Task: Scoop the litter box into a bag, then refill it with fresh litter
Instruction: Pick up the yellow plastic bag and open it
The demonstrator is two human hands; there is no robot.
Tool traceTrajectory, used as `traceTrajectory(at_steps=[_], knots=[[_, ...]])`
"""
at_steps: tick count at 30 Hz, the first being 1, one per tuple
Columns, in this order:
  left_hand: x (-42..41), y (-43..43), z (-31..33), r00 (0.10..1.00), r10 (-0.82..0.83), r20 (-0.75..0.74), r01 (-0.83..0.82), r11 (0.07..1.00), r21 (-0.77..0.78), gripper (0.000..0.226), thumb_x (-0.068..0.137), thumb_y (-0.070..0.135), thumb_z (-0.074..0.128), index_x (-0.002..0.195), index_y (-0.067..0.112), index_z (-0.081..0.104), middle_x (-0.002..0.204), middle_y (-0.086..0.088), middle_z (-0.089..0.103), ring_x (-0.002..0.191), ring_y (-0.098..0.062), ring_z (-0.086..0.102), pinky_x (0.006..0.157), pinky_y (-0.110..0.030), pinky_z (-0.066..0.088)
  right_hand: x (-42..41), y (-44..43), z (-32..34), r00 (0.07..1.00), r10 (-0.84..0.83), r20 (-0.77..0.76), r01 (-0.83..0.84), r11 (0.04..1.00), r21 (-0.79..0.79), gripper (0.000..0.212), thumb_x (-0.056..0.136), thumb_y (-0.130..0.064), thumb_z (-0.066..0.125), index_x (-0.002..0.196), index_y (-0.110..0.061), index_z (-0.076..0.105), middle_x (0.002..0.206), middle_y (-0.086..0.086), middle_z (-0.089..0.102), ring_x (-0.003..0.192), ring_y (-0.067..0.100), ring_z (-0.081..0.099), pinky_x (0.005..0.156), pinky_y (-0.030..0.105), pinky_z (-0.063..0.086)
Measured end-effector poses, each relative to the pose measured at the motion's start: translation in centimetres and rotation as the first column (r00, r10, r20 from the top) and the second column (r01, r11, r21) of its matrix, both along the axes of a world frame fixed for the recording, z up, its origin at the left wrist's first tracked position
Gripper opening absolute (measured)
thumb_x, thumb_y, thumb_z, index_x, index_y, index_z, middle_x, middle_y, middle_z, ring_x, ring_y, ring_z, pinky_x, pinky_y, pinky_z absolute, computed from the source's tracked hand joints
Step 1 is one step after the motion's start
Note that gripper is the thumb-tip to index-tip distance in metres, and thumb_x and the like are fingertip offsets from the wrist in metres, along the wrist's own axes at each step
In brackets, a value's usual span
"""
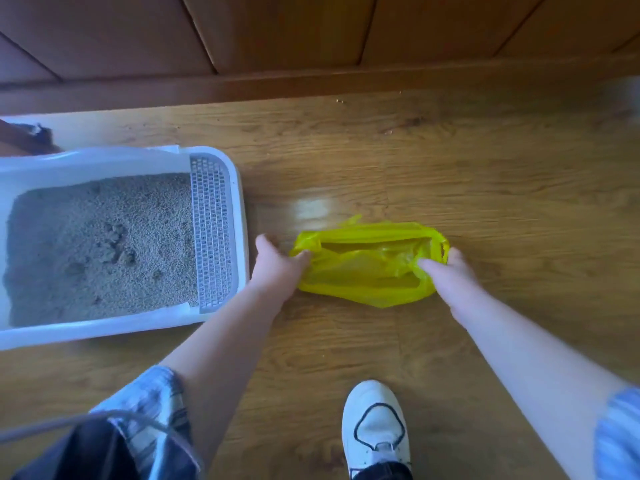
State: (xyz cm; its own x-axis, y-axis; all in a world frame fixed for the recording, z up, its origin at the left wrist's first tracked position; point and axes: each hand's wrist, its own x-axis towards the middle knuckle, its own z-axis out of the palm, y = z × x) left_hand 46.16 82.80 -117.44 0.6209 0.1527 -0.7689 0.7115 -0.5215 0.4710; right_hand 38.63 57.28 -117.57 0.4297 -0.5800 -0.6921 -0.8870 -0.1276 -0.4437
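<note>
A yellow plastic bag lies on the wooden floor in the middle of the view, its mouth stretched wide. My left hand grips the bag's left edge and my right hand grips its right edge, holding the mouth apart. To the left stands a white litter box filled with grey-beige litter that has clumps and dents. A grey slotted grid runs along the box's right side. No scoop shows in view.
A brown wooden wall panel and skirting run along the back. My white shoe stands on the floor near the bottom. A few litter crumbs lie by the skirting. A dark object sits behind the box.
</note>
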Motion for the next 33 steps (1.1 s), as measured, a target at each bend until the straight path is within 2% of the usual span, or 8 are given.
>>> traceTrajectory(at_steps=[3, 5, 9, 11, 15, 18, 25, 33], knots=[[-2.0, 0.4, 0.7, 0.940, -0.217, 0.265, 0.185, 0.973, 0.141, 0.074, 0.083, 0.028, 0.067, 0.145, 0.014, 0.031, 0.135, -0.014, 0.049, 0.121, -0.032, 0.050, 0.100, -0.040, 0.043, -0.7, 0.0, 0.7, 0.997, 0.070, 0.039, -0.058, 0.967, -0.246, 0.059, 0.088, -0.023, 0.067, 0.142, -0.013, 0.044, 0.140, 0.014, 0.050, 0.129, 0.031, 0.047, 0.105, 0.038, 0.038], [-3.1, 0.3, 1.3, 0.751, -0.453, 0.481, 0.321, 0.887, 0.333, 0.054, 0.080, 0.016, 0.062, 0.133, 0.011, 0.047, 0.126, -0.013, 0.053, 0.117, -0.034, 0.047, 0.100, -0.043, 0.041, -1.5, 0.4, 1.7, 0.953, 0.239, 0.186, -0.122, 0.864, -0.488, 0.055, 0.084, -0.012, 0.066, 0.137, -0.011, 0.048, 0.135, 0.016, 0.051, 0.128, 0.035, 0.045, 0.108, 0.042, 0.036], [-4.0, -2.3, 1.4, 0.378, -0.701, 0.605, 0.607, 0.681, 0.409, 0.038, 0.076, 0.008, 0.056, 0.110, 0.021, 0.067, 0.104, -0.003, 0.063, 0.098, -0.031, 0.053, 0.087, -0.041, 0.047, -1.8, 1.7, 1.4, 0.604, 0.776, 0.181, -0.532, 0.562, -0.634, 0.040, 0.076, 0.002, 0.063, 0.112, -0.015, 0.065, 0.118, 0.004, 0.060, 0.110, 0.029, 0.053, 0.098, 0.037, 0.041], [-3.5, -3.4, 0.4, 0.386, -0.789, 0.478, 0.714, 0.584, 0.387, 0.046, 0.081, 0.011, 0.055, 0.124, 0.023, 0.063, 0.119, 0.000, 0.061, 0.109, -0.029, 0.051, 0.092, -0.042, 0.046, -0.8, 2.2, 0.1, 0.496, 0.862, 0.108, -0.681, 0.463, -0.567, 0.040, 0.081, -0.004, 0.062, 0.119, -0.018, 0.066, 0.123, 0.001, 0.060, 0.116, 0.027, 0.051, 0.102, 0.037, 0.042], [-1.9, -3.1, -1.5, 0.385, -0.922, 0.024, 0.860, 0.369, 0.354, 0.049, 0.089, 0.016, 0.049, 0.137, 0.025, 0.048, 0.146, -0.003, 0.038, 0.132, -0.029, 0.035, 0.103, -0.042, 0.036, 0.6, 2.0, -2.0, 0.475, 0.875, -0.097, -0.822, 0.401, -0.404, 0.047, 0.093, -0.019, 0.056, 0.139, -0.026, 0.055, 0.144, 0.003, 0.050, 0.131, 0.029, 0.041, 0.112, 0.038, 0.035], [-1.7, -1.9, -1.8, 0.343, -0.938, -0.054, 0.886, 0.304, 0.351, 0.043, 0.093, 0.023, 0.045, 0.135, 0.027, 0.051, 0.153, -0.003, 0.031, 0.139, -0.028, 0.028, 0.108, -0.044, 0.030, 1.0, 1.4, -2.4, 0.435, 0.858, -0.274, -0.884, 0.349, -0.312, 0.050, 0.097, -0.029, 0.051, 0.145, -0.037, 0.045, 0.155, 0.001, 0.037, 0.140, 0.027, 0.030, 0.113, 0.039, 0.034], [-1.8, -1.3, 0.3, 0.342, -0.925, 0.165, 0.872, 0.378, 0.310, 0.053, 0.093, 0.019, 0.047, 0.145, 0.030, 0.044, 0.160, 0.000, 0.028, 0.148, -0.023, 0.019, 0.118, -0.041, 0.023, 1.4, 2.6, -0.9, 0.491, 0.825, -0.282, -0.867, 0.431, -0.249, 0.058, 0.092, -0.023, 0.051, 0.149, -0.030, 0.040, 0.155, -0.003, 0.036, 0.141, 0.024, 0.030, 0.114, 0.039, 0.034], [-4.8, 2.3, 13.2, 0.523, -0.836, 0.165, 0.750, 0.543, 0.377, 0.048, 0.093, 0.023, 0.046, 0.141, 0.026, 0.044, 0.140, 0.002, 0.053, 0.125, -0.026, 0.049, 0.098, -0.039, 0.042, 1.9, 4.4, 12.7, 0.514, 0.818, -0.259, -0.855, 0.465, -0.231, 0.051, 0.093, -0.022, 0.047, 0.145, -0.025, 0.043, 0.148, 0.002, 0.045, 0.135, 0.029, 0.038, 0.110, 0.042, 0.038]])
